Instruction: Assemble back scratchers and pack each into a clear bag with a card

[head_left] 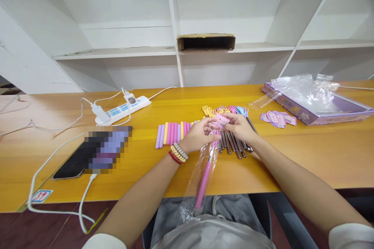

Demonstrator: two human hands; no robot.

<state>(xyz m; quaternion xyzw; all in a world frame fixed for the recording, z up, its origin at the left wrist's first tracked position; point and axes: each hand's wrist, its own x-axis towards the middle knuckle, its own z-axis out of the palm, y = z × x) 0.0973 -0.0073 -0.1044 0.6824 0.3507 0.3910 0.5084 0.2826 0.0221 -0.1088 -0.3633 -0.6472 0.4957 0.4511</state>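
A pink back scratcher (203, 184) lies inside a long clear plastic bag (191, 181), which hangs past the table's front edge towards my lap. My left hand (197, 137) is closed on the bag's upper end. Between the fingers of my right hand (240, 129) is a small pink printed card (222, 120), held at the bag's mouth; whether it is partly inside, I cannot tell. Just behind my hands lie several back scratchers (233, 146) with metal rods and yellow, pink and blue hand-shaped heads. Left of them is a row of purple, pink and yellow handles (172, 133).
On the right are loose printed cards (279, 118) and a purple box (347, 114) with clear bags (309, 85) on it. To the left lie a white power strip (125, 109), cables and a phone (73, 157). White shelves (131, 50) holding a cardboard box (206, 42) stand behind.
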